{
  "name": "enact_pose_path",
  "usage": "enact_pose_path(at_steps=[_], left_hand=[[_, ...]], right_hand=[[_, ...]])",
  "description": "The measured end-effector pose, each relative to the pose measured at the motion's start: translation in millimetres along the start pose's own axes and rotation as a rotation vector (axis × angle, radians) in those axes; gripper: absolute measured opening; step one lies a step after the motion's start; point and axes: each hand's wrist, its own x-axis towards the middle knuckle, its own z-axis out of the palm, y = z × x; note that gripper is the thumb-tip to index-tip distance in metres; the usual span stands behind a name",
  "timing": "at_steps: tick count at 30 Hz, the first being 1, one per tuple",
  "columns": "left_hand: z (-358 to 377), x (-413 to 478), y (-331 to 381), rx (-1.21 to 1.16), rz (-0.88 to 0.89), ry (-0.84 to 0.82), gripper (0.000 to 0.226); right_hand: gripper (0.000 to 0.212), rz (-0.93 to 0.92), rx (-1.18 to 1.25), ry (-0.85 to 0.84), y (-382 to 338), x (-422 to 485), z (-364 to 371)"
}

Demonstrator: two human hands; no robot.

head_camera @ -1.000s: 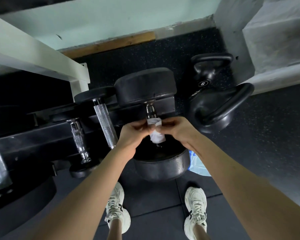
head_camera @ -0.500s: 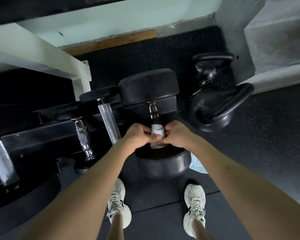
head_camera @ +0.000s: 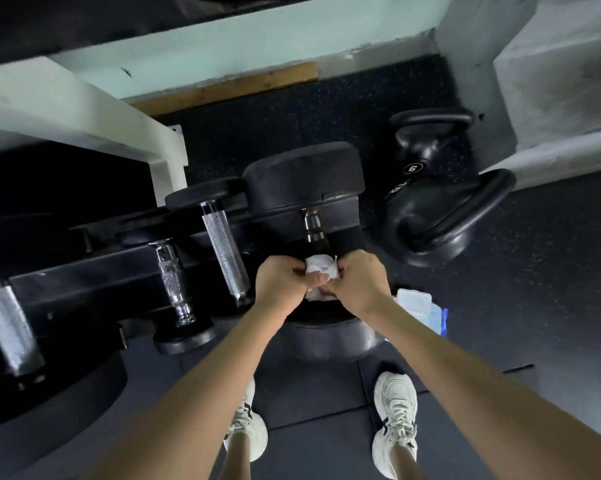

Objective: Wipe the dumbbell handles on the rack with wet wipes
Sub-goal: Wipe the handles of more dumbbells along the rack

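— While both sets of fingers curl inward, what do they pinch?
— The left hand [head_camera: 281, 284] and right hand [head_camera: 359, 284] grip the white wet wipe [head_camera: 319, 268], wrapped round the near end of the dumbbell handle [head_camera: 314, 233]; that dumbbell lies at the rack's [head_camera: 84, 278] right end.
— And beyond?
— Kettlebells [head_camera: 430, 230] stand on the floor to the right; a wipes pack [head_camera: 418, 306] lies beside the right wrist.

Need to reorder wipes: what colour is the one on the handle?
White; the wipe shows best in the head view.
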Motion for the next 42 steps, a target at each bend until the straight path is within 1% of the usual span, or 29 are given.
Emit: enact_pose_path(at_steps=[1, 3, 5, 6, 8, 9, 11, 12, 14, 16, 17, 18, 20, 22, 24, 25, 26, 27, 28, 30, 31, 32, 33, 34, 37, 40, 42], left_hand=[[1, -4, 3, -0.065, -0.001, 0.025, 0.015], [3, -6, 12, -0.353, -0.087, 0.088, 0.012], [6, -4, 22, -0.617, -0.188, 0.152, 0.008], [8, -2, 28, -0.716, -0.216, 0.185, 0.012], [7, 4, 39, -0.923, -0.238, 0.254, 0.017], [6, 5, 45, -1.006, -0.247, 0.276, 0.014], [6, 5, 54, -1.094, -0.278, 0.293, 0.006], [7, 3, 57, -1.107, -0.301, 0.294, 0.007], [11, 4, 60, -1.11, -0.329, 0.302, 0.009], [11, 5, 61, -1.08, -0.337, 0.308, 0.004], [10, 7, 58, -1.041, -0.324, 0.312, 0.005], [10, 10, 53, -0.984, -0.304, 0.318, 0.01], [10, 10, 42, -0.765, -0.254, 0.331, 0.013], [9, 2, 34, -0.497, -0.182, 0.3, 0.012], [4, -15, 31, -0.212, -0.104, 0.232, 0.028], [2, -25, 31, -0.118, -0.062, 0.206, 0.037], [-1, -35, 32, -0.091, -0.04, 0.18, 0.043], [-7, -46, 34, -0.127, -0.031, 0.154, 0.043], [-14, -57, 35, -0.209, -0.044, 0.138, 0.038], [-33, -74, 33, -0.394, -0.11, 0.138, 0.019], [-44, -79, 28, -0.463, -0.145, 0.135, 0.012], [-57, -83, 22, -0.514, -0.176, 0.119, 0.008], [-70, -85, 17, -0.554, -0.205, 0.094, 0.009], [-84, -86, 11, -0.577, -0.231, 0.063, 0.011], [-121, -87, -2, -0.543, -0.262, 0.014, 0.013], [-150, -88, -8, -0.401, -0.218, 0.06, 0.013], [-164, -90, -10, -0.428, -0.208, 0.048, 0.012]], right_hand=[[0.026, -0.002, 0.052, 0.042, 0, -3, 1], [0.005, 0.025, 0.291, 0.103, -6, -3, -1], [0.009, 0.072, 0.586, 0.155, -16, 5, 0], [0.01, 0.087, 0.693, 0.171, -24, 9, 0], [0.009, 0.082, 0.844, 0.194, -38, 19, 1], [0.009, 0.083, 0.915, 0.199, -44, 23, 2], [0.01, 0.129, 0.992, 0.214, -49, 28, 1], [0.011, 0.165, 1.002, 0.225, -50, 29, 0], [0.007, 0.213, 1.028, 0.234, -51, 31, -1], [0.007, 0.205, 1.029, 0.278, -50, 33, 2], [0.013, 0.176, 0.965, 0.32, -49, 33, 4], [0.019, 0.14, 0.877, 0.358, -47, 33, 8], [0.024, 0.056, 0.705, 0.388, -42, 24, 11], [0.029, -0.002, 0.526, 0.37, -34, 13, 10], [0.025, -0.031, 0.371, 0.325, -29, -1, 4], [0.022, -0.048, 0.336, 0.306, -26, -8, 1], [0.017, -0.063, 0.333, 0.302, -25, -18, -3], [0.015, -0.062, 0.356, 0.305, -26, -29, -5], [0.015, -0.054, 0.403, 0.31, -29, -41, -6], [0.004, -0.017, 0.511, 0.299, -37, -65, 0], [0.006, 0.022, 0.574, 0.272, -43, -76, 5], [0.013, 0.062, 0.665, 0.239, -50, -85, 11], [0.019, 0.086, 0.758, 0.211, -58, -91, 18], [0.021, 0.097, 0.814, 0.197, -68, -96, 24], [0.019, 0.093, 0.824, 0.224, -95, -101, 40], [0.015, 0.104, 0.792, 0.253, -117, -102, 51], [0.011, 0.123, 0.754, 0.276, -124, -105, 59]])
